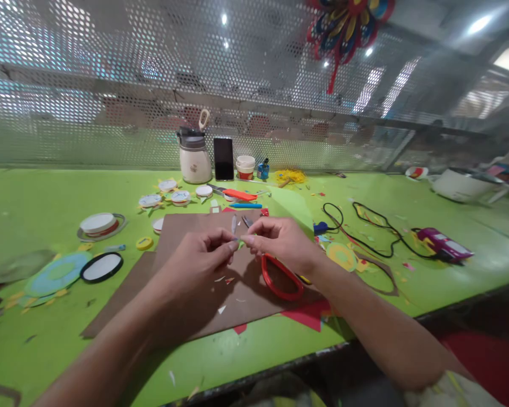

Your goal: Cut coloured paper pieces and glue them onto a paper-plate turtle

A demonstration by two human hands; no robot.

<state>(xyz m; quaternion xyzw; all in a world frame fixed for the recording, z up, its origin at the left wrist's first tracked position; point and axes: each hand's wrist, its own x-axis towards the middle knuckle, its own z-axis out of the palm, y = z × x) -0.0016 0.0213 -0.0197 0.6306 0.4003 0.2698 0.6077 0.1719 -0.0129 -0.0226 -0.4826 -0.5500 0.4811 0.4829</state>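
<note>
Across the green table [38,215], the far edge is lined with a white jar [195,165], a dark-screened phone [223,159] standing upright, stacked white tubs [245,164] and a small blue bottle [263,169], with yellow shreds [291,177] just to the right. Nearer the person lie a red cutter [240,195] and a blue pen [246,206]. Over on the left I see a black-rimmed disc [102,267] beside a pale blue paper round [59,274]; on the right, a purple device [444,245] trails black cable.

What crowds the work most is the red-handled scissors [286,295], lying on the brown board [254,311] right under the right hand, which hides part of them. Paper snippets are scattered about, and red paper [309,315] pokes out from the board's near edge.

Both forearms slant inward from the near side. The left hand [214,249] and the right hand [280,243] meet above the board, fingertips nearly touching, fingers curled. Thumb and forefinger on each are pressed together in a pinch on a tiny piece [241,240], greenish in part, between the two hands; it is too small for me to make out its shape.
</note>
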